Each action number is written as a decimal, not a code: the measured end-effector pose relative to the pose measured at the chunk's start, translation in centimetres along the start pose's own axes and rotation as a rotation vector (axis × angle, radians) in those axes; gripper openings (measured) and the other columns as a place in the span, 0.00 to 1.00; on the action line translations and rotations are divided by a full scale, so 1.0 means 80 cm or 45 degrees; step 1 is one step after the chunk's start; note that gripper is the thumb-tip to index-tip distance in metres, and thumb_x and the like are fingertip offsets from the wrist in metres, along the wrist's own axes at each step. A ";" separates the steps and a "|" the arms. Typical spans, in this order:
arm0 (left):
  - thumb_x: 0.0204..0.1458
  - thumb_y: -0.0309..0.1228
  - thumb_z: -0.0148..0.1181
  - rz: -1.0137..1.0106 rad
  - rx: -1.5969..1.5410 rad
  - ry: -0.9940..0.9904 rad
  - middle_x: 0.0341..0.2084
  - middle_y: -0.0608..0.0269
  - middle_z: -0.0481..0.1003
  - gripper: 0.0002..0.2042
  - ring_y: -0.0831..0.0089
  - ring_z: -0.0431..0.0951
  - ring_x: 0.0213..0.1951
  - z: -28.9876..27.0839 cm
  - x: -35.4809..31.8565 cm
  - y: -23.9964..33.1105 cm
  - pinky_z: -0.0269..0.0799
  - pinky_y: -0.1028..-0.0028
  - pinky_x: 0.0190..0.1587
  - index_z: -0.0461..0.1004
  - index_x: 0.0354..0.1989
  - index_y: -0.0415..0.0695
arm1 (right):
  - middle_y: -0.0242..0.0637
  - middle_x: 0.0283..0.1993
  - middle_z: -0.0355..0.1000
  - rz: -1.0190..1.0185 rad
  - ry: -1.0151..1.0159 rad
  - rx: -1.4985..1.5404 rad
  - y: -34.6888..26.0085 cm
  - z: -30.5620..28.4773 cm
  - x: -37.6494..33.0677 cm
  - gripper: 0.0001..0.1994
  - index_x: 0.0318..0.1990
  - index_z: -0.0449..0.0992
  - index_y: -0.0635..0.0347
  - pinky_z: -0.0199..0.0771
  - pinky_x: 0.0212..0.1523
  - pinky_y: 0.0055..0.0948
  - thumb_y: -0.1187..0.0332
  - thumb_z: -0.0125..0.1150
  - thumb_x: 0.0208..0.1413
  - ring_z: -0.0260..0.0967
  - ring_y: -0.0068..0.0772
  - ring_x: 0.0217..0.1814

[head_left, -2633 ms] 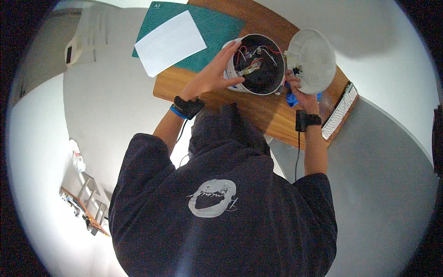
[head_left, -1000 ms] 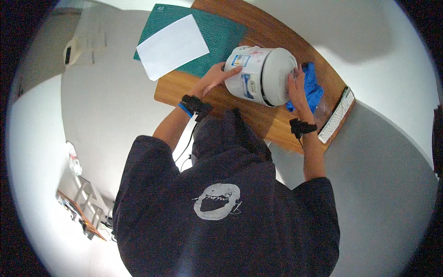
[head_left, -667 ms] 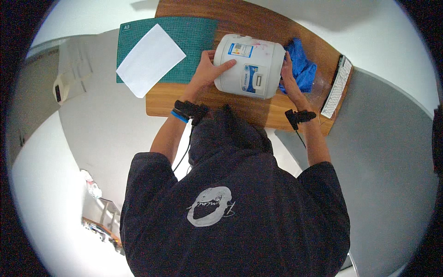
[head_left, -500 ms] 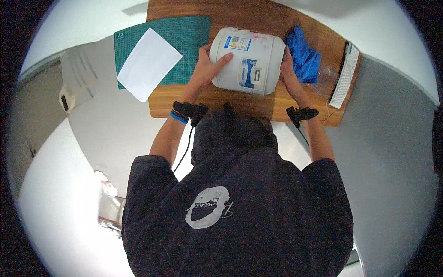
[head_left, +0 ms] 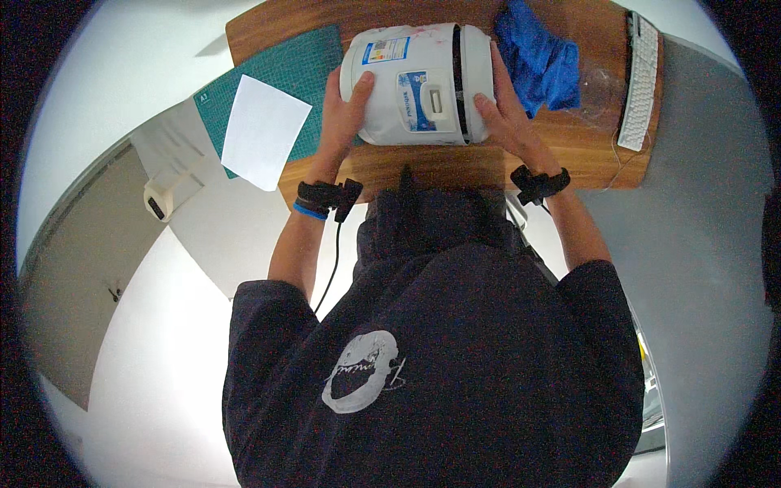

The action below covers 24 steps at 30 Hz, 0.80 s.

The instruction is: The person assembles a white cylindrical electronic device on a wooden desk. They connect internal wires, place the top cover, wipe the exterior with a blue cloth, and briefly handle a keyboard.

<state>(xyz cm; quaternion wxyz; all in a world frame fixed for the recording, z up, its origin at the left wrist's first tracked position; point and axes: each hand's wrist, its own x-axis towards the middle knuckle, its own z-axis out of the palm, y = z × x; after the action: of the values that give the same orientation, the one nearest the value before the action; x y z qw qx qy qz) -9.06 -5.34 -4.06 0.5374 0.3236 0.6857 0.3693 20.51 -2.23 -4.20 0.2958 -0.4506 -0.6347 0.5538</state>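
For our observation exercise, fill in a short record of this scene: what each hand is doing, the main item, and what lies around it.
left hand: flat on the cooker's left side
right hand: gripping the cooker's right side, near the lid
cooker: white, lying on its side, lid shut
table: wooden
cloth: blue, crumpled, right of the cooker
mat: green, left of the cooker
paper: white sheet, on the mat
keyboard: white, at the table's right edge
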 end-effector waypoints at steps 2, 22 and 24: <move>0.62 0.45 0.65 -0.018 -0.053 0.009 0.54 0.46 0.76 0.32 0.63 0.79 0.53 0.001 0.000 -0.006 0.75 0.66 0.55 0.63 0.67 0.36 | 0.55 0.83 0.36 -0.022 0.031 0.039 -0.008 -0.007 -0.006 0.45 0.80 0.36 0.63 0.36 0.82 0.42 0.52 0.57 0.68 0.33 0.51 0.86; 0.64 0.46 0.61 -0.006 -0.109 0.000 0.54 0.46 0.75 0.32 0.65 0.78 0.51 0.000 -0.004 -0.009 0.76 0.68 0.54 0.61 0.67 0.36 | 0.54 0.83 0.37 -0.207 -0.063 -0.367 0.011 -0.018 -0.016 0.47 0.80 0.37 0.60 0.42 0.81 0.43 0.58 0.62 0.64 0.37 0.51 0.85; 0.65 0.45 0.61 -0.005 -0.142 -0.011 0.54 0.46 0.75 0.31 0.65 0.78 0.51 -0.003 -0.004 -0.011 0.76 0.68 0.54 0.61 0.67 0.36 | 0.52 0.84 0.36 -0.147 -0.051 -0.254 0.011 -0.018 -0.021 0.47 0.80 0.35 0.60 0.41 0.81 0.41 0.61 0.61 0.65 0.38 0.47 0.85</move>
<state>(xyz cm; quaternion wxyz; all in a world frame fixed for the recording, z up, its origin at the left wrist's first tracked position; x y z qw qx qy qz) -9.24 -6.09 -4.60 0.5583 0.2934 0.6623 0.4044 22.72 -3.12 -4.54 0.2681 -0.4291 -0.7174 0.4790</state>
